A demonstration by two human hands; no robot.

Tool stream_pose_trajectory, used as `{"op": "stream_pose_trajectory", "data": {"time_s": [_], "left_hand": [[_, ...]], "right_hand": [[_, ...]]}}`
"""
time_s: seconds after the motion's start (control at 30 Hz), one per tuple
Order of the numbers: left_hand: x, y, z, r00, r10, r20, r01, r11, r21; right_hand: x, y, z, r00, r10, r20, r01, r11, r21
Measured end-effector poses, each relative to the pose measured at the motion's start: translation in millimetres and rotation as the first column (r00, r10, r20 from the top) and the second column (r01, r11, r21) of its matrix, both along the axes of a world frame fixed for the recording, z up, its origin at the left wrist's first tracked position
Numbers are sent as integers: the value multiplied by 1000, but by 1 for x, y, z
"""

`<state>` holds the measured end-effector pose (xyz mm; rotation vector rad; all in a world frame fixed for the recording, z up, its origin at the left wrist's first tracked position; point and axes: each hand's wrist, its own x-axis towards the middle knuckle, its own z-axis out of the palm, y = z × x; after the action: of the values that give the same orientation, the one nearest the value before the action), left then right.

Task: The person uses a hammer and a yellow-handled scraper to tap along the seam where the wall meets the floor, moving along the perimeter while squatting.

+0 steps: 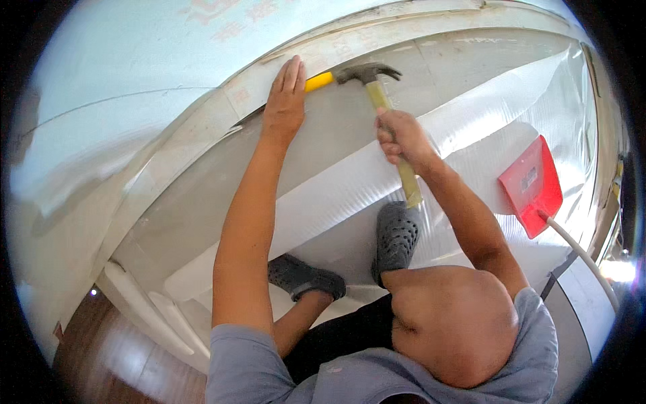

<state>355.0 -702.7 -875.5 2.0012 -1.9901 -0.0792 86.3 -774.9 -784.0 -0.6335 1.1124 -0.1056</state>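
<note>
My left hand, fingers straight over the white board; can't tell if it grips | one yellow handle, just below the board | one hammer, near the board; I guess heavy-topped, stiff, best held low | my right hand is curled round it | one red dustpan, farther from the board

Shiny creased floor sheeting, red dustpan on it, grey clogs

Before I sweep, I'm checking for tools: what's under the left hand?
Beside the left hand, a yellow handle sticks out toward the hammer; whatever that hand covers can't be seen.
</note>
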Motion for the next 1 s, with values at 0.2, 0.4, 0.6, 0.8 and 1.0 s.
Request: {"op": "stream_pose_trajectory", "data": {"time_s": [0.2,0.4,0.6,0.8,1.0], "left_hand": [[-6,-7,-10,994,40,99,-36,998,-42],[-6,1,0,999,38,32,-37,999,-7],[-2,-1,1,998,34,49,-33,999,-16],[-3,0,-2,997,24,79,-23,1000,-20],[-1,-7,1,999,16,39,-14,999,-42]], "right_hand": [[2,9,-12,997,-57,60,58,998,-25],[9,22,-8,920,-391,39,393,914,-106],[2,17,-10,972,-229,51,232,971,-59],[6,17,-11,995,-89,39,88,996,21],[9,17,-9,1000,13,10,-13,1000,13]]}}
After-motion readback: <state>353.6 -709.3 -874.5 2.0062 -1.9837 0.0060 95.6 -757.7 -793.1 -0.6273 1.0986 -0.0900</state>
